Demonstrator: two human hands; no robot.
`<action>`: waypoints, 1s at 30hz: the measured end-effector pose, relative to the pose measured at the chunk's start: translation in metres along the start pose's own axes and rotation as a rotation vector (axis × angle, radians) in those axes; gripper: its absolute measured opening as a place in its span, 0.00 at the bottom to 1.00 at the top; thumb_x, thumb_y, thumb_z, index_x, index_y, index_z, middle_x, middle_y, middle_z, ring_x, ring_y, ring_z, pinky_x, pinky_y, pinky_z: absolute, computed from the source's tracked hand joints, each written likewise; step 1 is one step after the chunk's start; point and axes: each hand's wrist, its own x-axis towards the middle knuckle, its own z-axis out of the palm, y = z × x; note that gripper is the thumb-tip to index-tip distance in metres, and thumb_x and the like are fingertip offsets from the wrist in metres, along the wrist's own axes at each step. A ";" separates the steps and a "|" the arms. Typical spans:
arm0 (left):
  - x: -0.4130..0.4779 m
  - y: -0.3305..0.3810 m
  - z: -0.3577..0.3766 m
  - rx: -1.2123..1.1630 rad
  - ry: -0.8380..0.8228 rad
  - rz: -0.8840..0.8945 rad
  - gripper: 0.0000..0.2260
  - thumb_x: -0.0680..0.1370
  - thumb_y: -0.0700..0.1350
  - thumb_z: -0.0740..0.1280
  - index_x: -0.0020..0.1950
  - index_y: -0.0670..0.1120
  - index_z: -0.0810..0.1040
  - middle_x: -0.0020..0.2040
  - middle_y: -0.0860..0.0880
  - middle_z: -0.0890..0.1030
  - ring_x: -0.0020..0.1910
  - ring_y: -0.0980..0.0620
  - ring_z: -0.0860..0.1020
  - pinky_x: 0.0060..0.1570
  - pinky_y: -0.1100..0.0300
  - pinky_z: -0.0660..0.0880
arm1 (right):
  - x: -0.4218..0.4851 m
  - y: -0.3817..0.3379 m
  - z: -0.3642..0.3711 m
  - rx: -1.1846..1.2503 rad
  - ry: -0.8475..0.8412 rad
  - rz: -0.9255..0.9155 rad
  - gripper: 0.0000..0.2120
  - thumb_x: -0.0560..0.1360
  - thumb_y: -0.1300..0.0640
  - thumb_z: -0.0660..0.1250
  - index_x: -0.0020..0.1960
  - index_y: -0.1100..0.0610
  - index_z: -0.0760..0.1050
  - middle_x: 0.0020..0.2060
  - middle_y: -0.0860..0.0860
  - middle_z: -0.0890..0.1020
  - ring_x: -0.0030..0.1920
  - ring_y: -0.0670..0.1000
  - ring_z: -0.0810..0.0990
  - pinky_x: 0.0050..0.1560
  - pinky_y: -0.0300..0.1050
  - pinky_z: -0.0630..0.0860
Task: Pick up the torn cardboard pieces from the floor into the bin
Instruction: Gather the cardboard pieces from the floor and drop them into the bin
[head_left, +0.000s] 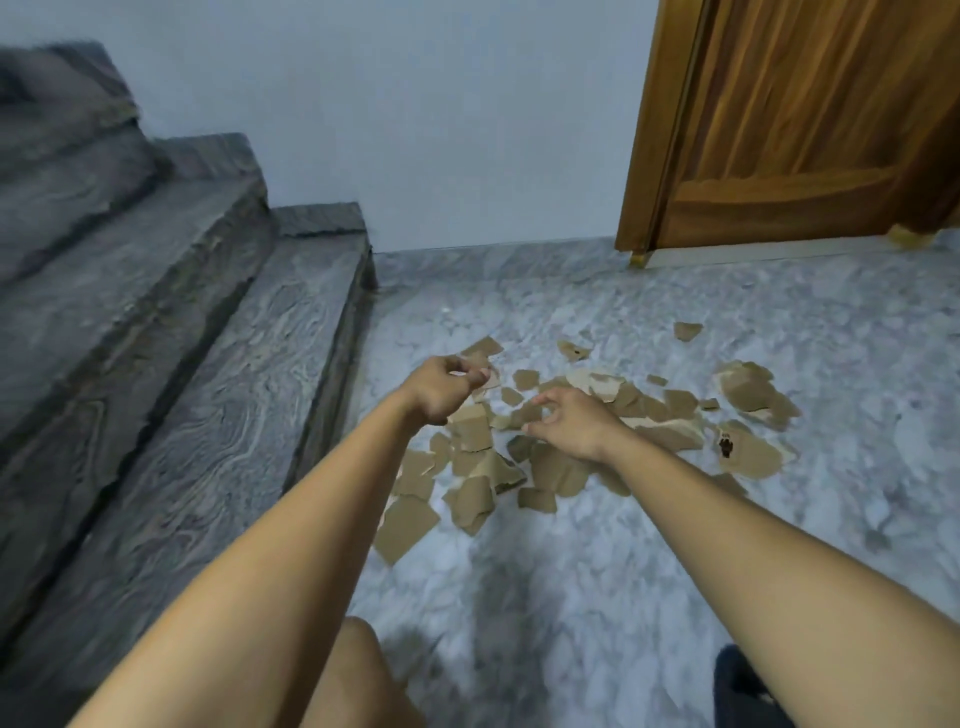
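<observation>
Torn cardboard pieces (558, 470) lie scattered on the marble floor (623, 571) from centre toward 3 o'clock, the left hand (441, 387) curled over their 10 o'clock edge, whether pinching a scrap I cannot tell, the right hand (571, 421) loosely clawed above the middle, holding nothing.

Matt brown cardboard pieces (470, 431); glossy marble floor (623, 545); varnished wood door (810, 119).
</observation>
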 end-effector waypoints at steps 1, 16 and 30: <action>0.006 -0.003 0.000 0.012 0.015 -0.011 0.15 0.80 0.55 0.66 0.60 0.48 0.79 0.59 0.47 0.78 0.45 0.49 0.75 0.39 0.56 0.71 | 0.009 -0.001 0.003 -0.004 -0.015 -0.009 0.24 0.76 0.49 0.72 0.70 0.53 0.73 0.49 0.51 0.81 0.52 0.50 0.79 0.53 0.41 0.72; 0.004 -0.033 -0.010 0.061 0.346 -0.186 0.25 0.79 0.56 0.66 0.74 0.48 0.69 0.74 0.42 0.69 0.72 0.44 0.69 0.68 0.53 0.67 | 0.101 -0.030 0.008 -0.396 -0.219 -0.332 0.34 0.75 0.45 0.70 0.77 0.48 0.62 0.68 0.53 0.76 0.64 0.58 0.77 0.62 0.54 0.76; 0.017 -0.074 0.017 0.011 0.392 -0.414 0.26 0.78 0.57 0.68 0.73 0.49 0.69 0.73 0.42 0.70 0.70 0.44 0.72 0.67 0.53 0.69 | 0.142 -0.006 0.036 -0.482 -0.407 -0.420 0.31 0.76 0.46 0.69 0.76 0.46 0.64 0.64 0.52 0.78 0.61 0.57 0.78 0.57 0.51 0.78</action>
